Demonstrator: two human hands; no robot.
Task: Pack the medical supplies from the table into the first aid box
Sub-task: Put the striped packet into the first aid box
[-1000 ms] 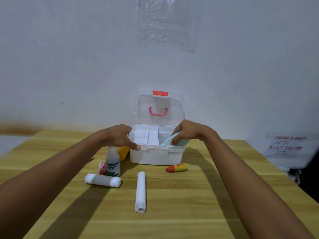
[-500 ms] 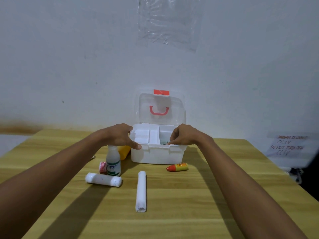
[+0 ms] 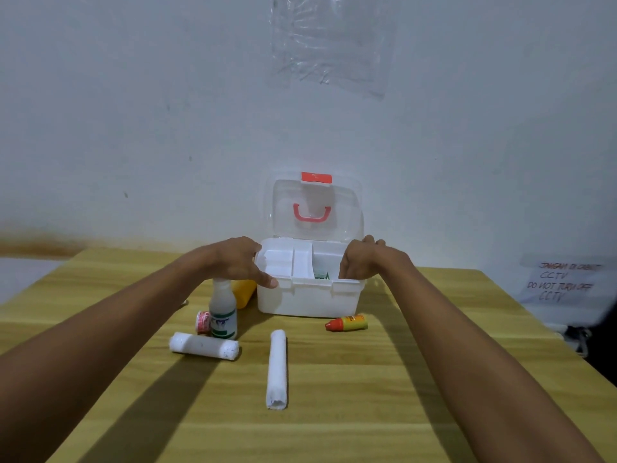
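A person's left hand (image 3: 238,262) grips the left rim of an open white first aid box (image 3: 309,295), thumb across its front corner. Left of the box stand a white bottle (image 3: 223,310) and a yellow container (image 3: 244,292); two gauze rolls (image 3: 204,345) lie in front of it. The right hand (image 3: 359,262) curls over the box's right rim, fingertips hidden inside, so whether it holds anything cannot be told. A red-capped tube (image 3: 347,323) lies just before the box.
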